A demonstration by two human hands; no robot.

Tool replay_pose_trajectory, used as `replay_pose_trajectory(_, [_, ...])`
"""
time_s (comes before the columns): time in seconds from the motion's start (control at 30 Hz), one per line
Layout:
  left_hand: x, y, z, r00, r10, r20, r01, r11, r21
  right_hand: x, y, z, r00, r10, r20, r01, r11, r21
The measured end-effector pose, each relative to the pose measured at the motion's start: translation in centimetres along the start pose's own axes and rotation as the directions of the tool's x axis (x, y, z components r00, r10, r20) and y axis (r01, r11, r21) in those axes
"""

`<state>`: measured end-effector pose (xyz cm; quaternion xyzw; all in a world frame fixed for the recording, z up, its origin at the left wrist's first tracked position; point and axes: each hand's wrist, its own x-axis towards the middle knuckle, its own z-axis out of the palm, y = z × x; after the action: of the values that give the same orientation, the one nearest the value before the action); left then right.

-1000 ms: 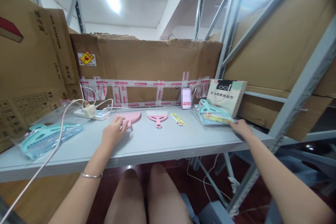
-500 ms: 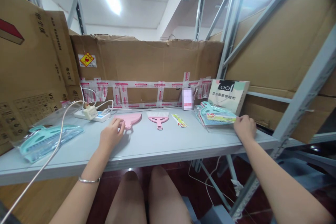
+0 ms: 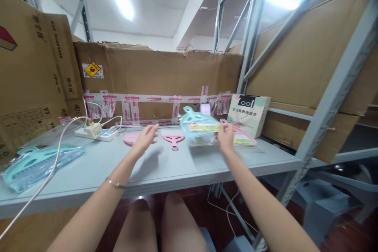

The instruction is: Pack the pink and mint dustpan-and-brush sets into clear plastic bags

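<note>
Raised over the table, my right hand [image 3: 225,136] grips the edge of a teal dustpan-and-brush set [image 3: 196,120] in a clear bag, with a yellow printed label on it. My left hand [image 3: 146,138] hovers above the tabletop with fingers stretched out, holding nothing. Just behind it lies a pink dustpan [image 3: 129,138], partly covered by the hand. A pink brush [image 3: 173,138] with pale bristles rests between my two hands. Beyond my right hand, a bagged pink set [image 3: 244,137] with a yellow label lies on the table.
Another bagged teal set [image 3: 38,161] lies at the left, crossed by a white cable [image 3: 58,151]. A power strip [image 3: 103,134] sits at the back left. At the back right stand a white printed box [image 3: 251,114] and a phone [image 3: 206,109]. Cardboard [image 3: 165,71] walls the back.
My right hand has lifted the bagged teal set off the pile and moved it left, uncovering the pink set. My left hand has left the pink dustpan and moved right.
</note>
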<state>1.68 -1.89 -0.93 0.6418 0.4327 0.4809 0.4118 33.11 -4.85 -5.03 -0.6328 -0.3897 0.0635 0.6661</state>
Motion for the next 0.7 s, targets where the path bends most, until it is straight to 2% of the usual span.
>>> replay_pose_trajectory(0.07, [1.5, 0.1, 1.9, 0.957, -0.189, 0.221, 0.235, 0.95, -0.204, -2.3, -1.4, 3.9, 0.996, -0.004, 0.093, 0.0, 0.999, 0.045])
replay_pose_trajectory(0.13, [2.7, -0.4, 2.7, 0.93, -0.251, 0.267, 0.334, 0.881, -0.335, -4.0, -2.1, 6.8, 0.982, 0.009, 0.187, -0.024, 0.996, 0.08])
replay_pose_trajectory(0.17, [3.1, -0.8, 2.7, 0.939, -0.257, 0.229, 0.33, 0.862, -0.384, -4.5, -2.2, 7.8, 0.974, 0.026, 0.227, -0.048, 0.995, 0.093])
replay_pose_trajectory(0.27, [3.6, -1.8, 2.1, 0.974, -0.224, 0.034, 0.213, 0.852, -0.478, -5.1, -2.2, 9.0, 0.953, 0.062, 0.297, -0.081, 0.996, 0.049])
replay_pose_trajectory(0.37, [3.7, -2.2, 1.8, 0.979, -0.174, -0.111, 0.093, 0.853, -0.514, -5.3, -1.9, 8.7, 0.967, 0.007, 0.257, -0.015, 0.999, 0.031])
replay_pose_trajectory(0.43, [3.6, -2.3, 2.1, 0.977, -0.139, -0.162, 0.036, 0.856, -0.516, -5.7, -1.9, 8.5, 0.972, -0.03, 0.234, -0.006, 0.988, 0.154])
replay_pose_trajectory(0.5, [3.5, -2.4, 2.5, 0.976, -0.094, -0.199, -0.023, 0.856, -0.517, -6.2, -2.0, 8.6, 0.963, -0.036, 0.267, -0.041, 0.959, 0.28])
replay_pose_trajectory(0.7, [3.7, -3.3, 2.9, 0.954, -0.033, -0.299, -0.135, 0.841, -0.523, -6.8, -2.6, 9.8, 0.904, 0.086, 0.418, -0.277, 0.864, 0.42])
